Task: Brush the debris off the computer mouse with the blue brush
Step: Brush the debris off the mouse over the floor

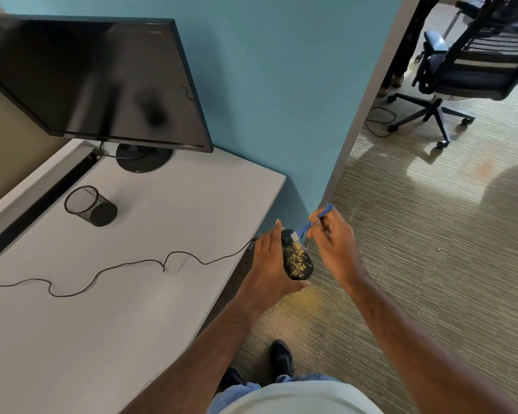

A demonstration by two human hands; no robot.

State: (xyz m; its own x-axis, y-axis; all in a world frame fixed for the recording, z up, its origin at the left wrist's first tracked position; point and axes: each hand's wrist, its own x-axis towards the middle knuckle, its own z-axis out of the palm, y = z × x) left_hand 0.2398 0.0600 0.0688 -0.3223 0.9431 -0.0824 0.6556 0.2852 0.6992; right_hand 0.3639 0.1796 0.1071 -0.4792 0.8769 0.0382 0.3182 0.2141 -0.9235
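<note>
Right hand [332, 237]: fingers curled, pinching the thin blue brush [311, 223] near mid-handle. Brush: slim moulded plastic stick, white bristle tuft at the lower-left end, handle tip rising up-right past the fingers. Long axis runs diagonally, lower-left to upper-right. Bristles touching the far end of the computer mouse [297, 258].

Left hand [271, 261]: wrapped around the left flank of the mouse, thumb under its near end, fingers extended along the far side. Mouse held in the air just off the right edge of the surface [132, 264], above the carpet [416, 234]. Mouse: glossy black, smooth oval shell, long axis roughly away from the person and tilted slightly left, cable end pointing far. Top face scattered with fine yellow-tan granular debris [296, 259], densest over the middle and near half.

Thin black cable [117, 265] leaving the mouse behind the left hand, trailing in loose waves leftward across the matte white surface.

Farther out: black wire-mesh cup [90, 206], cylindrical, lying on its side, open mouth toward upper-left. Dark flat monitor [93, 76] on a round black base, screen off, glossy. Teal partition wall [281, 85] behind. Ribbed grey-beige carpet to the right; black mesh-backed office chair [467, 64] on castors well apart, upper right.
</note>
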